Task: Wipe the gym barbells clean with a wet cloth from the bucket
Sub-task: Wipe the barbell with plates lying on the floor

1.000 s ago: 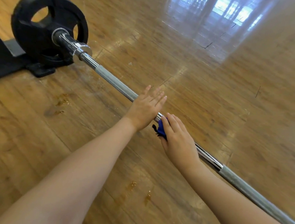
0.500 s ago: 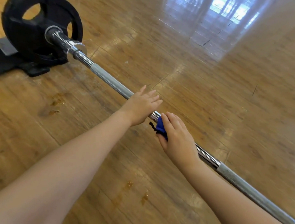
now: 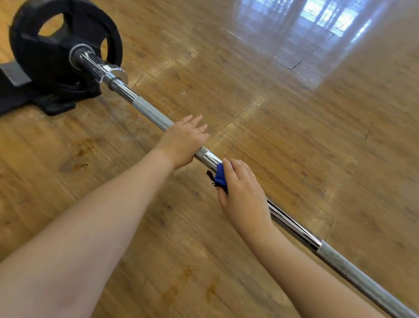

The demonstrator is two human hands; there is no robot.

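Note:
A chrome barbell point(image 3: 295, 229) lies across the wooden floor from upper left to lower right, with a black weight plate point(image 3: 48, 53) on its left end. My left hand point(image 3: 183, 140) rests flat on the bar with its fingers straight. Just to its right, my right hand point(image 3: 240, 194) grips a blue cloth point(image 3: 220, 177) wrapped on the bar. Most of the cloth is hidden under my fingers. No bucket is in view.
A black stand base point(image 3: 54, 106) sits on the floor under the plate at the far left. Brown stains point(image 3: 83, 152) mark the floorboards near the bar, and more stains point(image 3: 189, 280) lie nearer me. Glossy floor point(image 3: 309, 91) stretches beyond the bar.
Both hands stay close together on the bar, with the right hand and cloth keeping the same small gap from the left. The view has shifted a little.

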